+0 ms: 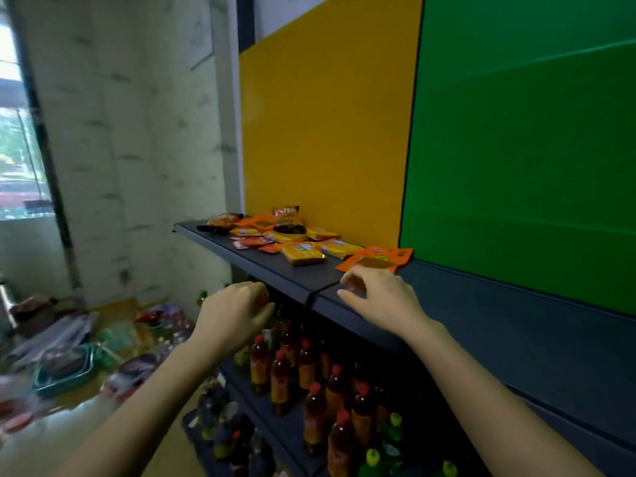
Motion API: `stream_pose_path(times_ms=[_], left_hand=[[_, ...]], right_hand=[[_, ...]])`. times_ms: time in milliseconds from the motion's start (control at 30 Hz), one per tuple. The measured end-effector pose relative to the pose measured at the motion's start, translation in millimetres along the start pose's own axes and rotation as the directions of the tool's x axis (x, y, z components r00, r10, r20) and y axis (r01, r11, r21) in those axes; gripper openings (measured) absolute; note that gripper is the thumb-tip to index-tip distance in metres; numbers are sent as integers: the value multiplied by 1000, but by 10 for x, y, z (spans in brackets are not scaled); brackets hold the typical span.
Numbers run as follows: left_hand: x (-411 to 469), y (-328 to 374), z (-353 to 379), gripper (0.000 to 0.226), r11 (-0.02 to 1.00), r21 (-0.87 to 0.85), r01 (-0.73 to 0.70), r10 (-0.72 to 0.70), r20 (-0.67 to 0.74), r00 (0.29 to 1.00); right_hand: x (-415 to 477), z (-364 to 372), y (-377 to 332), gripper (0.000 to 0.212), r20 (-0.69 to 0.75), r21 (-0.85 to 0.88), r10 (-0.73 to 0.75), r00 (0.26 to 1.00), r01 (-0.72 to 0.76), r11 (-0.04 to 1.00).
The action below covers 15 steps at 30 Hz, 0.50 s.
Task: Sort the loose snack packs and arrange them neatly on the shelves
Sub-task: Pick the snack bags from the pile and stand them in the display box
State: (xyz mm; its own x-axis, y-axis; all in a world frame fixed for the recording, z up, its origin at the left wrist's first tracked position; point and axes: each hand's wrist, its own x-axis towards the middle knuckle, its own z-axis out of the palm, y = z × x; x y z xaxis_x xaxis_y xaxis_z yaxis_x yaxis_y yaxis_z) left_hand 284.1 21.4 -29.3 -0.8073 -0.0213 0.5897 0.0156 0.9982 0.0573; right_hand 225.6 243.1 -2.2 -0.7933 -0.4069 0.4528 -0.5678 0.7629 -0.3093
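Observation:
Several loose snack packs point(275, 235) in orange, yellow and red lie scattered on the dark top shelf point(261, 266), in front of the yellow back panel. A yellow pack point(304, 253) lies nearest the shelf's front. One flat orange pack point(377, 258) lies apart to the right, at the seam between the yellow and green panels. My right hand point(375, 297) hovers at this pack's near edge with thumb and fingers apart, holding nothing. My left hand point(237, 308) is below the shelf's front lip, its fingers curled in. No pack shows in it.
The right section of the top shelf point(516, 325), under the green panel, is bare. Bottles with red caps point(306, 370) and green caps point(395, 421) fill the lower shelves. Bags, a teal tray point(65, 370) and clutter cover the floor at the left.

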Motion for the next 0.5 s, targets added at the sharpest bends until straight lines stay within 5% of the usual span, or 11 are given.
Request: stream_pose_path(times_ms=[500], left_hand=[[1020, -1852, 822, 23, 972, -102, 211, -208, 35, 977]], right_hand=[[2119, 1316, -433, 23, 35, 38, -12, 999, 10, 999]])
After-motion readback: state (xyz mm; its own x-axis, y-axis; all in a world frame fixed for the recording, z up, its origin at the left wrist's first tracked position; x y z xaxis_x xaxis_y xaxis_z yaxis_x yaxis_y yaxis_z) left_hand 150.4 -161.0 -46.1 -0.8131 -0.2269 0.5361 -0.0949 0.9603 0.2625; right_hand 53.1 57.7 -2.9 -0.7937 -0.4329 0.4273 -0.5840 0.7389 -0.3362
